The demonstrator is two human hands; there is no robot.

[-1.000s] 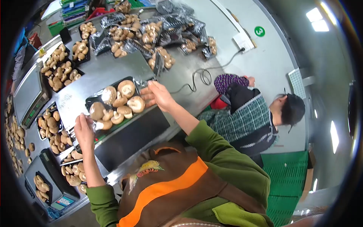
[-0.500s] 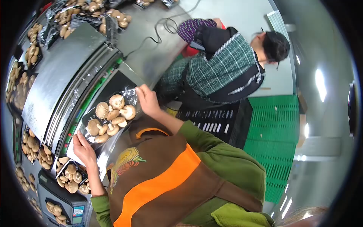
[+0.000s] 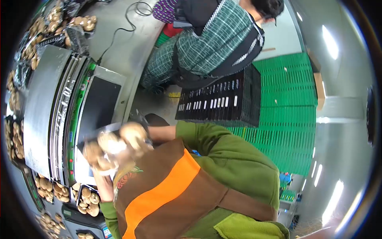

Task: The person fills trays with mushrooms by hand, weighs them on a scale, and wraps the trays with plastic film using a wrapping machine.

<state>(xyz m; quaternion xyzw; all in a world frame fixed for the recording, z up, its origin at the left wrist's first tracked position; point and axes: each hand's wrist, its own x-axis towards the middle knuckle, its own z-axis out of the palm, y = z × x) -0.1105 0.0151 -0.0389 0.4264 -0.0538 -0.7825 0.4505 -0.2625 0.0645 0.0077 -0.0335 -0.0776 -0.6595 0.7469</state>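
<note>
A black tray of brown mushrooms [image 3: 115, 145] is raised close to my apron, tilted and smeared by motion, with clear film around it. It is held between my two hands. My left hand [image 3: 102, 181] is at its lower edge, fingers mostly hidden beneath it. Behind the tray's upper right side is my right hand [image 3: 149, 135]; its forearm shows, but the fingers are covered or blurred. Just beyond the tray lies the wrapping machine [image 3: 67, 119], with a dark plate [image 3: 99, 101] on its near side.
Packed mushrooms [image 3: 51, 24] pile up at the upper left. More mushroom trays [image 3: 87, 201] and a scale [image 3: 81, 219] are at the lower left. A co-worker [image 3: 211, 44] in a checked garment stands at the top, near black crates [image 3: 219, 99] and stacked green crates [image 3: 286, 119].
The mushroom tray has come up off the machine's near side towards my chest and tilted, uncovering the dark plate. My hands have moved with it, and the view has shifted.
</note>
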